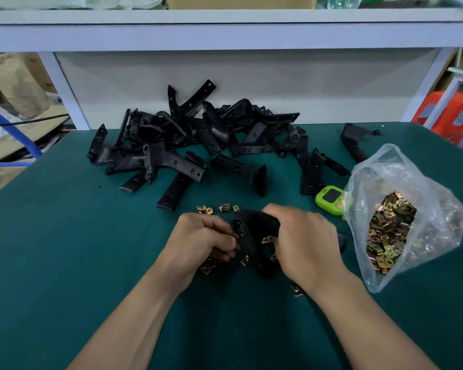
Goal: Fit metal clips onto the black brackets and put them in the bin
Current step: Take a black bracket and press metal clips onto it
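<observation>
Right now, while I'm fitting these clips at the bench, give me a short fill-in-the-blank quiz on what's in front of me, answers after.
The right hand grips a ____ bracket.
The clear bag of metal clips lies to that bracket's ____.
The timer beside the bag is ____.
Missing words: black; right; green.
</observation>
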A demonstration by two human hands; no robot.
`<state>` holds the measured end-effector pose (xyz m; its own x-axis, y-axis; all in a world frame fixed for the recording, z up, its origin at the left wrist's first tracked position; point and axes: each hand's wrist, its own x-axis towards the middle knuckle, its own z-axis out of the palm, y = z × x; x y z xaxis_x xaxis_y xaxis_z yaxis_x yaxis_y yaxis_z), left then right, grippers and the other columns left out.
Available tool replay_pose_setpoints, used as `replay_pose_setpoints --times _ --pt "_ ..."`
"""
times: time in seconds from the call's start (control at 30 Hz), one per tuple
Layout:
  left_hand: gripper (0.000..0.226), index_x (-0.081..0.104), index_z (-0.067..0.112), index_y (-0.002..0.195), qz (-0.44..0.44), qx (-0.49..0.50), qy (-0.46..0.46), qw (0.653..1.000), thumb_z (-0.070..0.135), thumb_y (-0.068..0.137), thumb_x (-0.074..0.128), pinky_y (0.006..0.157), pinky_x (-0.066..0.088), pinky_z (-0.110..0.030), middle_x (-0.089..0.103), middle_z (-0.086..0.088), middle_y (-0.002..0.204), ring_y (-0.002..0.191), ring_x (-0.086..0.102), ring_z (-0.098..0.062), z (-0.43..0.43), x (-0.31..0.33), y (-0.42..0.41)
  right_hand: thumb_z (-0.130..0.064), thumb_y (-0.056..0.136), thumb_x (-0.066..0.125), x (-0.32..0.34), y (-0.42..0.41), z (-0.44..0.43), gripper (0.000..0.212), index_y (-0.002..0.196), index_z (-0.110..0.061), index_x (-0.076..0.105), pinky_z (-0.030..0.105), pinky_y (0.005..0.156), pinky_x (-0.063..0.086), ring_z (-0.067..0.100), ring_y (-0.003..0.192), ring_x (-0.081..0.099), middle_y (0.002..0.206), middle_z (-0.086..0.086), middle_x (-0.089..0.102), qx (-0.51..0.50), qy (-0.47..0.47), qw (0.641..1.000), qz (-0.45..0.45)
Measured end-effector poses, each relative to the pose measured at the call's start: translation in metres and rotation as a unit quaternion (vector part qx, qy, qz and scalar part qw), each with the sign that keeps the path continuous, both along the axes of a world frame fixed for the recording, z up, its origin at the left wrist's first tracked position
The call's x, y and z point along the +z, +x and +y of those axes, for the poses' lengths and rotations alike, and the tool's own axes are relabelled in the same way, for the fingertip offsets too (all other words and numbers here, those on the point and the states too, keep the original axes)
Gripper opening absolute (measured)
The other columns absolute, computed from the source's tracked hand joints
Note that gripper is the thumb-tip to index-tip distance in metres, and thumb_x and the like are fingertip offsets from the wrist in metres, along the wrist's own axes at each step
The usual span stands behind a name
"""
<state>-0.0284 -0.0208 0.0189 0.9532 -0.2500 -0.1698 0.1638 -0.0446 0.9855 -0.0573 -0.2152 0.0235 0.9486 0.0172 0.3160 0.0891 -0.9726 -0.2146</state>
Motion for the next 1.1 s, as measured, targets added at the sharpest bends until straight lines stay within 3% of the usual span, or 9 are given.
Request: replay_pose_setpoints --times 0.1,0.27,0.43,0.53,0.63,0.77,0.93,1.0,1.1 --pt "0.032 0.075 0.012 0.061 -0.003 -0.003 0.009 1.0 -0.016 0.075 0.071 0.053 0.053 -0.025 0.071 -0.015 0.069 0.057 0.066 -0.021 0.001 0.0 -0.001 -0.002 0.071 0.062 0.0 0.0 0.0 0.033 0.091 -0.028 0.057 0.033 0.056 0.034 0.021 0.066 0.055 0.067 -0.007 0.056 -0.002 0.016 1.0 0.014" --pt "0.022 0.077 0.006 0.07 -0.003 0.039 -0.022 0.999 -0.015 0.077 0.073 0.054 0.052 -0.022 0.071 -0.013 0.068 0.058 0.065 -0.018 0.002 0.002 -0.005 -0.001 0.073 0.059 0.001 -0.001 0.004 0.033 0.092 -0.028 0.058 0.031 0.053 0.027 0.02 0.067 0.055 0.067 -0.007 0.057 -0.011 0.025 1.0 0.006" --pt "0.011 0.081 0.013 0.077 0.0 0.039 -0.054 0.998 0.007 0.086 0.077 0.059 0.049 -0.019 0.07 -0.005 0.072 0.062 0.058 -0.009 -0.001 0.001 -0.01 -0.001 0.074 0.062 0.001 -0.001 0.005 0.038 0.097 -0.031 0.059 0.034 0.055 0.03 0.021 0.068 0.055 0.068 -0.009 0.057 -0.022 0.055 0.998 -0.004" --pt "0.011 0.079 0.014 0.074 -0.001 0.021 -0.025 0.999 0.015 0.085 0.079 0.061 0.048 -0.019 0.069 -0.004 0.073 0.063 0.055 -0.009 -0.004 0.0 -0.008 -0.003 0.075 0.063 0.0 -0.001 0.004 0.037 0.098 -0.031 0.059 0.034 0.054 0.031 0.02 0.067 0.054 0.068 -0.009 0.058 -0.025 0.072 0.997 0.006" --pt "0.014 0.078 0.013 0.071 -0.022 0.01 0.02 1.0 0.018 0.084 0.081 0.063 0.046 -0.023 0.069 -0.004 0.071 0.065 0.055 -0.011 -0.003 -0.002 -0.005 -0.004 0.074 0.065 0.0 -0.001 0.002 0.037 0.098 -0.032 0.06 0.035 0.056 0.028 0.022 0.068 0.053 0.071 -0.008 0.06 -0.028 0.067 0.997 0.017" --pt "0.012 0.078 0.015 0.074 -0.015 0.05 0.008 0.999 0.023 0.082 0.083 0.066 0.046 -0.031 0.062 -0.004 0.067 0.064 0.054 -0.014 -0.007 -0.006 -0.006 -0.005 0.078 0.063 -0.001 -0.002 0.007 0.033 0.098 -0.031 0.06 0.032 0.053 0.025 0.019 0.067 0.052 0.071 -0.009 0.058 -0.041 0.071 0.997 0.012" --pt "0.008 0.081 0.014 0.082 0.028 0.082 -0.034 0.996 0.021 0.085 0.08 0.074 0.053 -0.04 0.07 -0.013 0.077 0.073 0.061 -0.025 -0.015 -0.004 -0.009 -0.002 0.081 0.06 -0.001 -0.004 0.012 0.038 0.103 -0.032 0.058 0.034 0.055 0.027 0.017 0.067 0.05 0.076 -0.01 0.057 -0.056 0.065 0.996 -0.008" --pt "0.007 0.082 0.018 0.087 0.012 0.118 -0.016 0.993 0.023 0.088 0.078 0.067 0.055 -0.029 0.074 -0.004 0.073 0.068 0.065 -0.016 -0.018 -0.003 -0.011 -0.003 0.082 0.063 -0.001 -0.004 0.013 0.041 0.108 -0.034 0.057 0.034 0.056 0.026 0.016 0.066 0.047 0.078 -0.011 0.058 -0.062 0.079 0.995 -0.002" --pt "0.011 0.08 0.036 0.079 -0.071 0.204 0.122 0.969 0.044 0.085 0.074 0.058 0.053 -0.026 0.073 0.008 0.063 0.059 0.069 -0.006 -0.027 -0.002 -0.018 -0.008 0.085 0.066 0.0 -0.004 0.016 0.039 0.112 -0.035 0.057 0.035 0.058 0.029 0.018 0.066 0.045 0.08 -0.011 0.06 -0.081 0.104 0.991 -0.006"
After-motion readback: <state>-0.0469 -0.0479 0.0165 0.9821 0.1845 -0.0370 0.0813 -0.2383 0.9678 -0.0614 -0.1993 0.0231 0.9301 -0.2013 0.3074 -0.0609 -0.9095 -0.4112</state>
